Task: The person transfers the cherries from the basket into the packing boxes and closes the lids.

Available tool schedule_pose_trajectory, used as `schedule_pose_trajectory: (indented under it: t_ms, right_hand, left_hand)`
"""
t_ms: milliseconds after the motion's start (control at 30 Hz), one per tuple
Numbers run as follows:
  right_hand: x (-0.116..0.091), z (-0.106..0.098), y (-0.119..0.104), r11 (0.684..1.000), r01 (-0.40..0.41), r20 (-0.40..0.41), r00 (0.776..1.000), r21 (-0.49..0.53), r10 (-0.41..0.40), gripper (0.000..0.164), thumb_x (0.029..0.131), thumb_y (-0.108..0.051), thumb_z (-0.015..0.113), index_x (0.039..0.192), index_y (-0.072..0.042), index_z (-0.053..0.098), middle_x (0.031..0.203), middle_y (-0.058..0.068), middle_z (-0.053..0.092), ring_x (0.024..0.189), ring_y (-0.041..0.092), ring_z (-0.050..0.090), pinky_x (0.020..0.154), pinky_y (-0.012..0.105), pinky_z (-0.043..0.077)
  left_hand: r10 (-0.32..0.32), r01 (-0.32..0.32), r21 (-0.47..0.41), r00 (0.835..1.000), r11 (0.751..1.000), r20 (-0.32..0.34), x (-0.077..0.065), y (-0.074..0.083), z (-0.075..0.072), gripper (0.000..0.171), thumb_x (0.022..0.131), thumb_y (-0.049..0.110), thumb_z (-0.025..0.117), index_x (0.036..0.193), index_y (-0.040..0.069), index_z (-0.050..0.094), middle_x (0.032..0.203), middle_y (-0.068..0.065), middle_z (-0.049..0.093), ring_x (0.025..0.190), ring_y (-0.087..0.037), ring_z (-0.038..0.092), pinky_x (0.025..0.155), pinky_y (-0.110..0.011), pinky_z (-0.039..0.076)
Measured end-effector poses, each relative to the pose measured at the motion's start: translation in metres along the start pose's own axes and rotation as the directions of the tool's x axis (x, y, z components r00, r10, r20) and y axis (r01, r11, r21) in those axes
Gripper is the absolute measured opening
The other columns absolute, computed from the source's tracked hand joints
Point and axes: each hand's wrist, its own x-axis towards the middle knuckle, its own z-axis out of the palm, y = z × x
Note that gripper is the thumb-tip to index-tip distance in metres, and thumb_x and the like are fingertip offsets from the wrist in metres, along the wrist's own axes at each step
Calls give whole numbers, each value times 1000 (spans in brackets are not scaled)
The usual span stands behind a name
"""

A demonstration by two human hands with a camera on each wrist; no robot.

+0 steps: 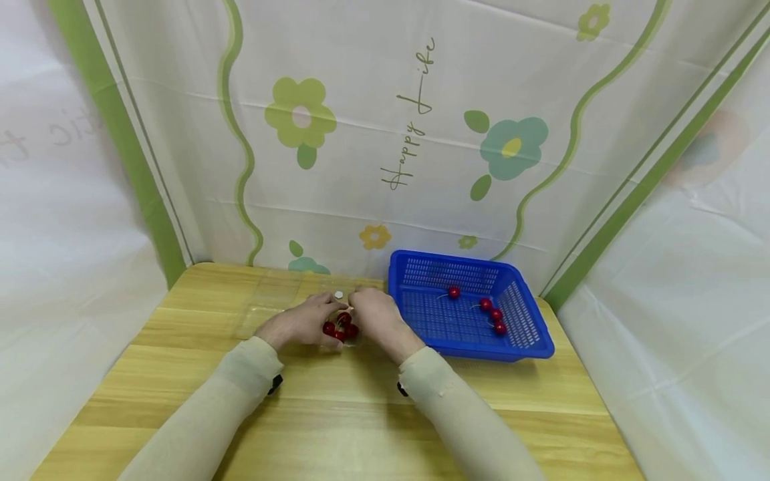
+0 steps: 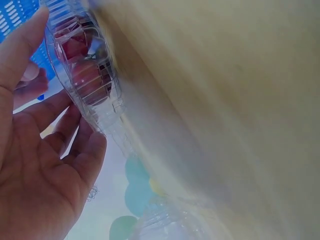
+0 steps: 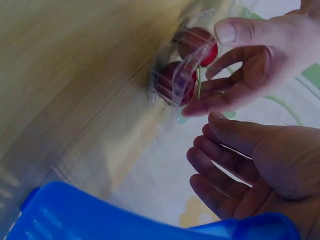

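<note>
A clear plastic container point(image 2: 107, 102) holding several red cherries point(image 1: 341, 327) with green stems sits on the table. My left hand point(image 1: 309, 322) holds it from the left, thumb at the near side and fingers at the far side. The left wrist view has the fingertips point(image 2: 97, 142) right at its thin rim. On the container's right side is my right hand point(image 1: 380, 322), its back toward the head camera. In the right wrist view that hand's fingers are loosely bent, close to the left fingertips, with nothing seen between them.
A blue perforated basket point(image 1: 415, 334) stands right of the hands, with several cherries point(image 1: 496, 314) inside. Clear plastic point(image 1: 265, 297) lies left of the container. A small white round piece point(image 1: 339, 294) shows behind the cherries. A printed curtain point(image 1: 361, 167) hangs at the table's point(image 1: 313, 434) back edge.
</note>
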Motion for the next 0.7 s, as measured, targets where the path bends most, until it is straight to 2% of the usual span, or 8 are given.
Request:
schedule_pose_trajectory:
  t_ms: [133,300,533,700]
  right_hand:
    - [-11,-6,0,1000,13,-1,1000,11,-13,9,110,-16,85,116,-15,90,115,3,85,101,25,84,85,43,75]
    - [-30,-11,-8,998,63,15,998,32,-63,11,111,-18,85,119,-12,89,113,3,84,98,23,84,82,39,74]
    - [-60,-3,-23,990,138,18,990,3,-138,20,109,-30,88,121,-14,86,118,0,84,100,19,83,79,31,72]
    - [-77,11,-26,984,181,6,984,-4,-181,30,108,-35,90,127,-13,83,128,1,84,108,17,84,88,30,73]
  left_hand:
    - [3,-3,30,1000,1000,16,-4,3,-1,89,98,41,99,168,1,60,142,-13,65,126,-28,60,110,-49,61]
    - [-15,12,48,999,999,46,-13,6,-2,91,98,44,99,169,2,59,140,-11,63,122,-27,58,103,-47,60]
    - [-3,-1,80,999,997,52,-29,11,-3,91,96,47,100,167,3,61,154,-16,63,142,-40,63,116,-61,65]
    - [11,-15,86,999,996,48,-38,13,-3,91,95,43,101,165,2,62,158,-17,64,144,-41,63,120,-63,63]
